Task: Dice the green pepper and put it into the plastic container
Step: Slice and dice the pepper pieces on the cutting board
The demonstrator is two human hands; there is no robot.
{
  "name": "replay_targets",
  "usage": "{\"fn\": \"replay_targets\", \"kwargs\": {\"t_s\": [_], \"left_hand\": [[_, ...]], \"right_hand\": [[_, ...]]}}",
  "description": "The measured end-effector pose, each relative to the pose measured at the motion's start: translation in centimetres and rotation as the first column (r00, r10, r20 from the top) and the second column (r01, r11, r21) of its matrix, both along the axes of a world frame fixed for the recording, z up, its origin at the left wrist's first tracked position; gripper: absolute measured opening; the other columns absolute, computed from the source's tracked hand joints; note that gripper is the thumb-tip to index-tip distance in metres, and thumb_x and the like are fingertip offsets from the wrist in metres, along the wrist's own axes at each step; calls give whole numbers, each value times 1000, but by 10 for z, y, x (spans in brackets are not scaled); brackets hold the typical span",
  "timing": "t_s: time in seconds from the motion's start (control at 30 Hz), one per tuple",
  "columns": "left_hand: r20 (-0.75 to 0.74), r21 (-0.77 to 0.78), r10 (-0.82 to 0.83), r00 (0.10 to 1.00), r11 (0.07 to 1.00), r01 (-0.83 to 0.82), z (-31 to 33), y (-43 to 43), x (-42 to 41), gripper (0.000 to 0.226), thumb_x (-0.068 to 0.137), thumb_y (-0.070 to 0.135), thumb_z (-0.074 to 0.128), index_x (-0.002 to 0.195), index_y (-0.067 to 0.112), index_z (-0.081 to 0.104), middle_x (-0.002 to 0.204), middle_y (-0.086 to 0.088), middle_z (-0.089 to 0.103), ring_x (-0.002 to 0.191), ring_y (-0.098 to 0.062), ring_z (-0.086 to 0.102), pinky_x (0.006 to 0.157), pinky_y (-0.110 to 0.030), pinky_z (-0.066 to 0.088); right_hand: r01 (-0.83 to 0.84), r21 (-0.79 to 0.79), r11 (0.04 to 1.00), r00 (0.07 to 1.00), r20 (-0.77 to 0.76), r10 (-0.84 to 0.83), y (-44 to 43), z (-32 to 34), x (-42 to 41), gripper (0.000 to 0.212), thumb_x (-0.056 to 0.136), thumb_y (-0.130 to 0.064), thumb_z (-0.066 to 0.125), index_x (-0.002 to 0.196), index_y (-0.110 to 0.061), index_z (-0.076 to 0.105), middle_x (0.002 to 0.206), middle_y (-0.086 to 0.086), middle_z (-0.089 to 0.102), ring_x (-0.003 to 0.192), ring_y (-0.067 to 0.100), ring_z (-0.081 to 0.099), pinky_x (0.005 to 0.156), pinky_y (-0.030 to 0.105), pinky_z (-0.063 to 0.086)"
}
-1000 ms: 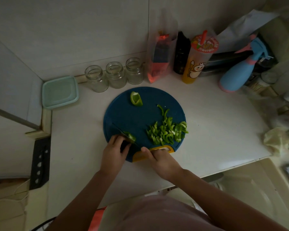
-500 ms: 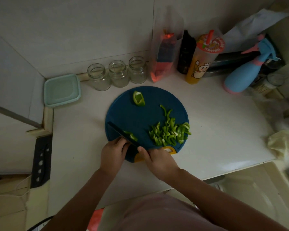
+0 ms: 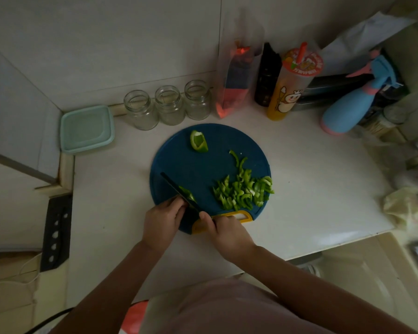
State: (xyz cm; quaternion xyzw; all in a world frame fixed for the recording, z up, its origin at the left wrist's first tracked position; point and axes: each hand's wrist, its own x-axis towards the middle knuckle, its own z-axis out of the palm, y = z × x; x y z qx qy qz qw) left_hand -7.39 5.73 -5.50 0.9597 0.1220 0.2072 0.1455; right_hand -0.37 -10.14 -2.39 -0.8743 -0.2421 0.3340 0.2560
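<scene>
A round dark-blue cutting board [image 3: 203,165] with a yellow handle lies on the white counter. A heap of cut green pepper strips [image 3: 243,191] covers its right side, and one uncut pepper chunk [image 3: 198,141] lies near its far edge. My left hand [image 3: 162,221] pins a small pepper piece [image 3: 187,195] at the board's near-left edge with curled fingertips. My right hand [image 3: 227,233] grips the handle of a black-bladed knife [image 3: 176,188], whose blade lies against that piece. The teal plastic container [image 3: 86,128] sits closed at the far left corner.
Three glass jars [image 3: 168,108] stand behind the board. Farther right are a red-and-blue bag [image 3: 237,85], a black bottle [image 3: 267,75], an orange lidded cup [image 3: 291,83] and a blue spray bottle [image 3: 355,100]. The counter edge runs close on the right and near side.
The knife blade has shifted slightly along the small pepper piece, which looks shorter than a second ago. My hands stay at the board's near edge; the view has shifted a little.
</scene>
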Motion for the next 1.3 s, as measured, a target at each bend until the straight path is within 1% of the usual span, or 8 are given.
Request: {"fn": "replay_targets", "kwargs": {"t_s": [0.17, 0.3, 0.57, 0.83, 0.93, 1.1, 1.2, 1.3], "left_hand": [[-22, -67, 21, 1000, 998, -23, -5, -2, -2, 24, 85, 23, 48, 84, 13, 70, 70, -1, 70, 49, -18, 61, 43, -19, 41], [-27, -94, 38, 999, 995, -41, -4, -5, -2, 23, 84, 22, 48, 84, 13, 69, 68, 1, 69, 47, -17, 59, 43, -16, 37], [-24, -162, 62, 998, 985, -65, -9, -6, -5, 19, 85, 21, 49, 83, 14, 67, 68, 3, 67, 48, -14, 57, 43, -17, 38], [2, -181, 82, 997, 980, -80, -10, -8, -4, 18, 85, 25, 51, 78, 15, 64, 66, 3, 66, 49, -11, 56, 47, -13, 32], [-18, -147, 74, 997, 986, -75, -12, -5, -4, 24, 85, 29, 49, 81, 12, 67, 67, 1, 67, 46, -15, 57, 44, -15, 35], [-42, -106, 61, 997, 992, -65, -14, -1, -4, 28, 84, 28, 48, 87, 12, 71, 76, 1, 72, 51, -14, 63, 43, -18, 41], [-42, -102, 69, 997, 992, -73, -15, -1, -4, 29, 84, 28, 48, 89, 12, 72, 87, 1, 74, 57, -14, 67, 46, -19, 46], [-29, -106, 61, 998, 992, -64, -17, -2, -4, 29, 84, 29, 50, 88, 10, 72, 91, -1, 74, 61, -13, 68, 49, -18, 49]], "right_hand": [[17, 25, 1000, 999, -48, -16, 4, 2, -2, 56, 96, -57, 28, 60, -17, 43, 66, 8, 50, 76, 34, 61, 69, 42, 48], [-22, 34, 999, 999, -45, 24, 4, 8, -4, 57, 97, -54, 21, 83, -11, 55, 79, 12, 60, 81, 31, 61, 71, 37, 46], [-64, -50, 997, 997, -50, 61, 10, 8, -3, 65, 96, -57, 18, 90, -7, 59, 87, 14, 64, 84, 31, 61, 72, 34, 46], [-72, -123, 990, 990, -129, 56, 29, 11, 6, 56, 97, -54, 18, 66, -15, 41, 67, 7, 46, 88, 35, 61, 71, 34, 43], [-48, -79, 996, 989, -146, 36, 46, 13, 14, 56, 99, -51, 17, 70, -11, 43, 63, 3, 40, 90, 36, 61, 69, 32, 38], [162, -18, 987, 959, -234, -161, 51, 14, 19, 51, 99, -52, 22, 62, -19, 36, 62, 0, 42, 96, 38, 60, 56, 26, 36], [192, 6, 981, 956, -227, -186, 38, 14, 15, 52, 99, -52, 23, 61, -19, 36, 61, 0, 43, 94, 38, 60, 51, 20, 31], [225, 19, 974, 947, -239, -214, 25, 12, 14, 53, 97, -57, 25, 62, -19, 38, 69, 12, 53, 95, 41, 60, 61, 26, 39]]}}
